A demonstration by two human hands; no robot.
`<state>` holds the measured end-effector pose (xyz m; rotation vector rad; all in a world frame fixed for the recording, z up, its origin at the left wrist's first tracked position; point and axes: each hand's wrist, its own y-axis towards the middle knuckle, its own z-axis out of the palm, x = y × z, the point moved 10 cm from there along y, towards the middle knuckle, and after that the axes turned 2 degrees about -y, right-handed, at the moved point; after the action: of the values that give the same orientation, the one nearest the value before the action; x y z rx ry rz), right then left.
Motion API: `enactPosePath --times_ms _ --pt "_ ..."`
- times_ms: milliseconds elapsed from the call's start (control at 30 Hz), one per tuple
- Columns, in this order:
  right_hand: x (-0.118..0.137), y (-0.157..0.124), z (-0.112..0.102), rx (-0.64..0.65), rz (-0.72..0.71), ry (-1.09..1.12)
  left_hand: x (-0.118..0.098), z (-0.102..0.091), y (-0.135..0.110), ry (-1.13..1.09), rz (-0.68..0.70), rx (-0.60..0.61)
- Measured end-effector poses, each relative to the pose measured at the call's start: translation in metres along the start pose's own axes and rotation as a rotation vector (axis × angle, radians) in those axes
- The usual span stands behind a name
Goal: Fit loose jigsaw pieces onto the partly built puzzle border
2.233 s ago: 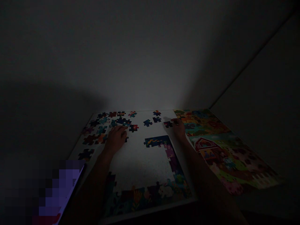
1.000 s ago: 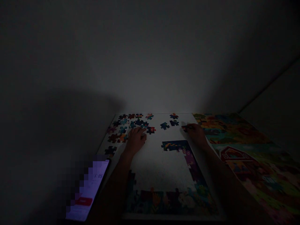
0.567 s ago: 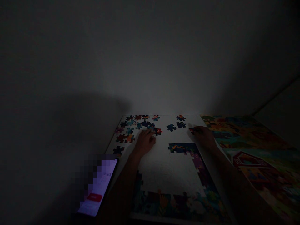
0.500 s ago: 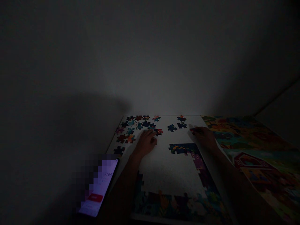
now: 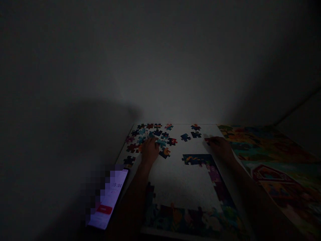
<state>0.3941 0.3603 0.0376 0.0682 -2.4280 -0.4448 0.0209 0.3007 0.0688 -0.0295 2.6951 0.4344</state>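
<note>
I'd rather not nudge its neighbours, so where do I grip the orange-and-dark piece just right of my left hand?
Probably its near end, from your side: the piece lies flat, white surface nearest you, other pieces beyond.

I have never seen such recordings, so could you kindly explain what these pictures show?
There is no machine: a person works bare-handed, and every picture comes from one camera worn on the head, looking forward and down. On the white surface lie loose puzzle pieces and a partly joined puzzle border. A lit phone is at the left, a barn picture at the right. The left hand lies among the loose pieces; the right hand touches a reddish piece. It is too dim to tell whether either grips.
</note>
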Motion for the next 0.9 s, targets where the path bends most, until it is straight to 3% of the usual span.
enactPosePath --times_ms 433,667,900 --pt "-0.004 -0.001 0.001 -0.011 0.029 -0.009 -0.019 0.02 -0.01 -0.014 0.162 0.119" --pt "0.002 0.0 -0.002 -0.008 0.001 -0.001 -0.012 0.025 -0.011 0.012 0.12 0.126" --pt "0.004 0.0 -0.001 -0.005 0.014 -0.035 -0.001 0.017 -0.006 0.053 0.046 0.085"
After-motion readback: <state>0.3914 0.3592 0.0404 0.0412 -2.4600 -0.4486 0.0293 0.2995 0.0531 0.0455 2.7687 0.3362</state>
